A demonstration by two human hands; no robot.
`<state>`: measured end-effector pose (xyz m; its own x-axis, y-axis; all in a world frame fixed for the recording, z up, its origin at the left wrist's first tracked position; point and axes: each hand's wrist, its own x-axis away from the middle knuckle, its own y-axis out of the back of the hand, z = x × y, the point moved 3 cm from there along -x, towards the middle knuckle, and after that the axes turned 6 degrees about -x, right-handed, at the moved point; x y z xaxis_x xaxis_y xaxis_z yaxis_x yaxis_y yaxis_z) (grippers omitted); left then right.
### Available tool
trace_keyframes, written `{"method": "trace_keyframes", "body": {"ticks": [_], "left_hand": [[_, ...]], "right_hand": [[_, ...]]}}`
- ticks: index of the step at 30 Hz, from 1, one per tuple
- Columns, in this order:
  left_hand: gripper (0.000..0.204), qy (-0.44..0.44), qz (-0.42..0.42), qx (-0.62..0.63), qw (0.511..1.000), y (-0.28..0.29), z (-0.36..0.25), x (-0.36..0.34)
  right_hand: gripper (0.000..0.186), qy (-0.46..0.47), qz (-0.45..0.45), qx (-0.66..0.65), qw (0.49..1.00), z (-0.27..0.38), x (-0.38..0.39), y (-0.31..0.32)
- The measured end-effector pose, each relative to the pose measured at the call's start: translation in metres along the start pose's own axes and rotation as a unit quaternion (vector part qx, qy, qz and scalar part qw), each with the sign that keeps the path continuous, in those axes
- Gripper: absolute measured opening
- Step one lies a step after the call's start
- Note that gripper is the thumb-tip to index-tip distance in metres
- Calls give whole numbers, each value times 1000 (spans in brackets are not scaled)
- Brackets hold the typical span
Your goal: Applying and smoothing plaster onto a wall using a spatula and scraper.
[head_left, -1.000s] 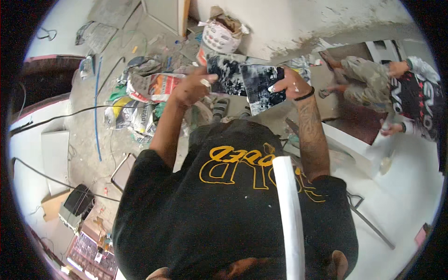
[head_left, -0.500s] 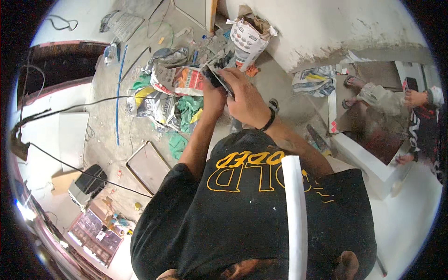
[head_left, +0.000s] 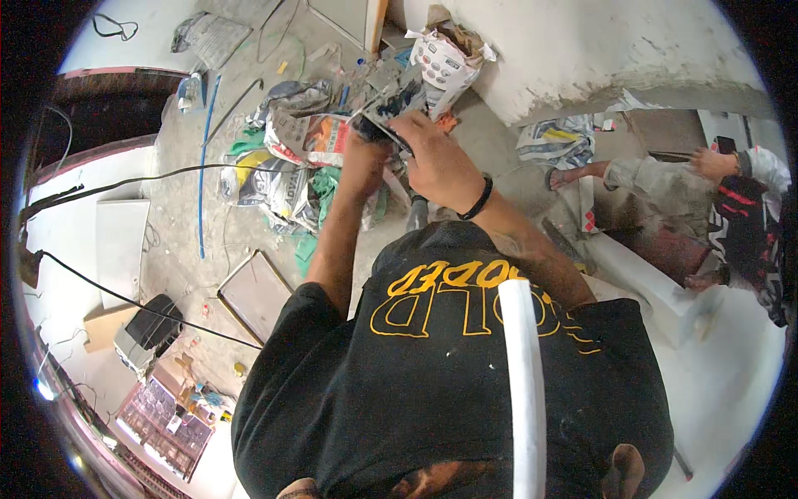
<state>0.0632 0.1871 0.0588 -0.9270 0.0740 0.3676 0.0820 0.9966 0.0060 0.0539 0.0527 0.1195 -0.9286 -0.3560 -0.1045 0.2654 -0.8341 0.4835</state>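
Observation:
Both my hands are raised together in front of my chest on a dark, glossy flat piece [head_left: 389,106], seen nearly edge-on. My left hand [head_left: 363,156] grips its lower left side. My right hand [head_left: 438,162], with a black band at the wrist, closes over its right end, fingers curled on top. A white tube [head_left: 522,378] runs down the front of my black shirt; what holds it is hidden.
Crumpled cement bags [head_left: 291,166] and a printed sack [head_left: 445,58] litter the concrete floor ahead. A blue pipe [head_left: 204,166], black cables [head_left: 125,179] and a framed panel [head_left: 253,291] lie at the left. Another person [head_left: 715,200] sits by a white block [head_left: 648,283] at the right.
A second ago my hands were apart, holding dark sheets spread wide. They have since come together over one dark piece, and the view has swung toward the bags.

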Motion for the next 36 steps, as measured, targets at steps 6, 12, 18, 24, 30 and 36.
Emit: {"method": "trace_keyframes", "body": {"ticks": [6,12,18,24,30,36], "left_hand": [[14,-38,93,25,995,10,5,-7],[15,-144,-23,-135,980,-15,9,-5],[25,-105,-18,-67,992,-2,4,-9],[54,-132,-33,-200,970,13,-1,1],[32,30,-48,-19,998,70,14,-8],[29,33,-52,209,976,109,7,4]], "right_hand": [[44,2,33,3,999,10,4,-12],[45,16,-68,33,997,2,-6,-14],[40,3,-59,12,998,-21,-22,-26],[38,-96,-43,22,994,-85,-59,-37],[42,-133,-91,10,987,-131,-54,-3],[46,-49,-46,-50,996,-73,-36,18]]}}
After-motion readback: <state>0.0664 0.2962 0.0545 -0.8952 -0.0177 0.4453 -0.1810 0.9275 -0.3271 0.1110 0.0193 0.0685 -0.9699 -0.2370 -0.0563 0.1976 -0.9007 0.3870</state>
